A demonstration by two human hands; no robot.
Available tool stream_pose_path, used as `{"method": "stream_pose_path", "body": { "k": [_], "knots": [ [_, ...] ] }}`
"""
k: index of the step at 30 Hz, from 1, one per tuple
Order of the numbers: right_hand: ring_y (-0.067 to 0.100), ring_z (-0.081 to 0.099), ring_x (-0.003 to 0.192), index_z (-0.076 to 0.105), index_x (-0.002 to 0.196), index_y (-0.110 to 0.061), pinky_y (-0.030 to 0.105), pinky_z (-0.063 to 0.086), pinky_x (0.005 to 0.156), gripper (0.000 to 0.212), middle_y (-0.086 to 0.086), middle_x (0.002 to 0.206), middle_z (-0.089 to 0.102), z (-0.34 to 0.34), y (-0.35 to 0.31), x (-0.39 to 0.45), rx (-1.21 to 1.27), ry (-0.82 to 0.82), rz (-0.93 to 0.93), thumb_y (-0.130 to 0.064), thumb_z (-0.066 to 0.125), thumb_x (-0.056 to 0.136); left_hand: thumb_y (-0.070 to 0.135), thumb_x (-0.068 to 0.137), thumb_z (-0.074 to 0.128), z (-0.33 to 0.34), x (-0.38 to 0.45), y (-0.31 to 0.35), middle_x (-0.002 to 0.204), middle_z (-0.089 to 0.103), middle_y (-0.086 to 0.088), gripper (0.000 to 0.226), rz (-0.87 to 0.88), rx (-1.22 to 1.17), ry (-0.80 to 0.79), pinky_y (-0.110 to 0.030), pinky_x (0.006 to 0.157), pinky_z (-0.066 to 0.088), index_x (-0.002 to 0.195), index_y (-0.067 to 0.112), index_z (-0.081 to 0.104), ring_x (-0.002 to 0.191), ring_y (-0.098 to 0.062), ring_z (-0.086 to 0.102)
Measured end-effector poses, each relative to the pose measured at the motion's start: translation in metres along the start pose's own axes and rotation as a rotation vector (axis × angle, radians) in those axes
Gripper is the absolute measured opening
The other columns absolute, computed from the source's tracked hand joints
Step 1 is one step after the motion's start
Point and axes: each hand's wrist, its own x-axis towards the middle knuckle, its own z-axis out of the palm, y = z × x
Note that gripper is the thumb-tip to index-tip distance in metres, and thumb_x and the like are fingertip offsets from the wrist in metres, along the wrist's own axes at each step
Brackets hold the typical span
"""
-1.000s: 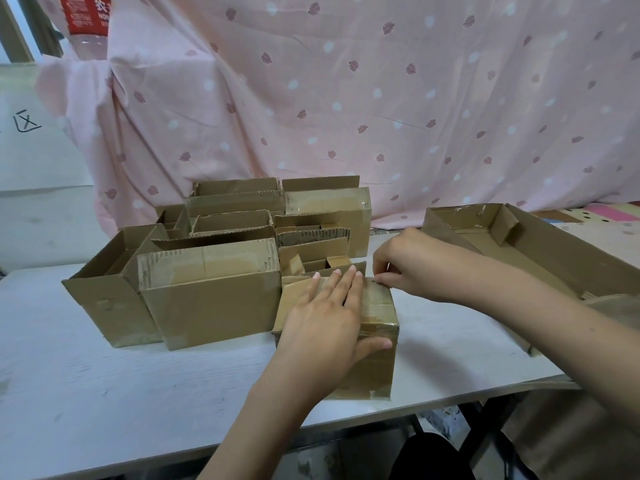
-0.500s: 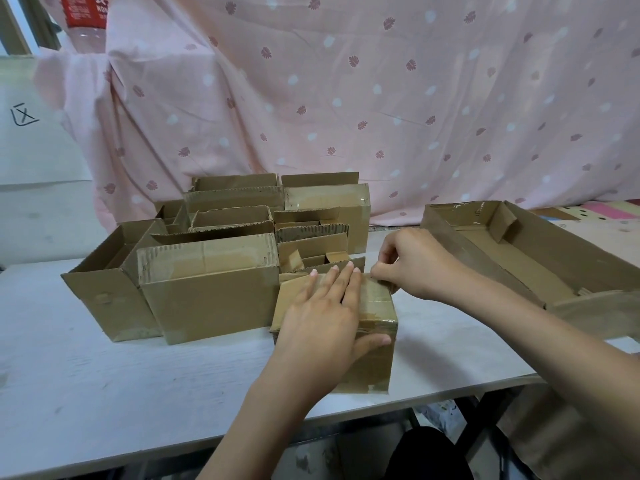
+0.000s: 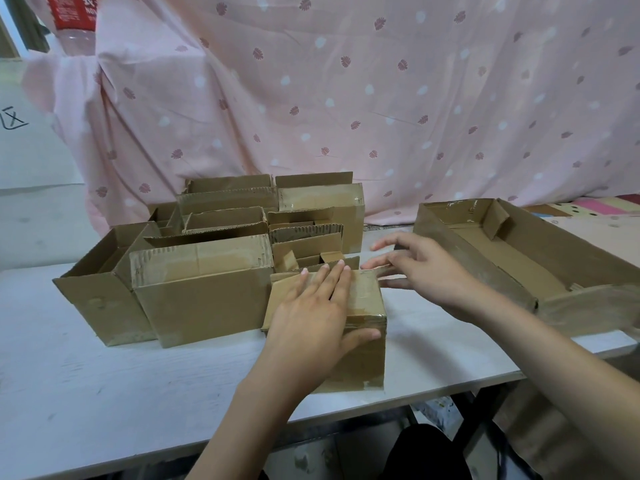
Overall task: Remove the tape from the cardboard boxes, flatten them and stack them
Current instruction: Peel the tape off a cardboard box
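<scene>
Small taped box (image 3: 360, 344) sits at the table's (image 3: 104, 382) near edge, right of the open boxes (image 3: 207, 271). Left hand (image 3: 311, 313) lies flat on its top, fingers straight, thumb over the front edge. Right hand (image 3: 415, 268), fingers spread and holding nothing, hovers just beside the far right corner, nearer the tape end (image 3: 372, 273) there.
</scene>
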Motion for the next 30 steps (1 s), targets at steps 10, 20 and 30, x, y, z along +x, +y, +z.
{"method": "stream_pose_path", "body": {
  "k": [10, 20, 30],
  "knots": [
    [0.005, 0.074, 0.077, 0.081, 0.086, -0.015, 0.023, 0.057, 0.080, 0.011, -0.004, 0.079, 0.077, -0.006, 0.010, -0.005, -0.356, 0.130, -0.140, -0.006, 0.074, 0.087, 0.081, 0.082, 0.017, -0.001, -0.001, -0.003, 0.166, -0.008, 0.006, 0.100, 0.012, -0.038, 0.023, -0.031, 0.122, -0.008, 0.158, 0.020, -0.005, 0.152, -0.008, -0.007],
    [-0.002, 0.067, 0.073, 0.081, 0.087, -0.019, 0.004, 0.042, 0.065, 0.010, -0.010, 0.071, 0.075, -0.009, 0.007, -0.027, -0.525, 0.214, -0.229, -0.013, 0.074, 0.089, 0.078, 0.086, 0.023, -0.002, -0.003, 0.000, 0.165, -0.011, 0.008, 0.097, -0.034, -0.039, 0.012, -0.030, 0.121, -0.009, 0.158, 0.021, -0.008, 0.151, -0.007, -0.010],
    [-0.011, 0.060, 0.091, 0.081, 0.093, -0.017, 0.000, 0.041, 0.072, 0.011, -0.019, 0.076, 0.070, -0.011, 0.000, -0.052, -0.661, 0.187, -0.305, -0.015, 0.071, 0.092, 0.079, 0.086, 0.024, -0.002, 0.000, 0.000, 0.165, -0.009, 0.008, 0.098, -0.037, -0.042, -0.002, -0.030, 0.121, -0.007, 0.158, 0.021, -0.006, 0.152, -0.008, -0.008]
  ]
}}
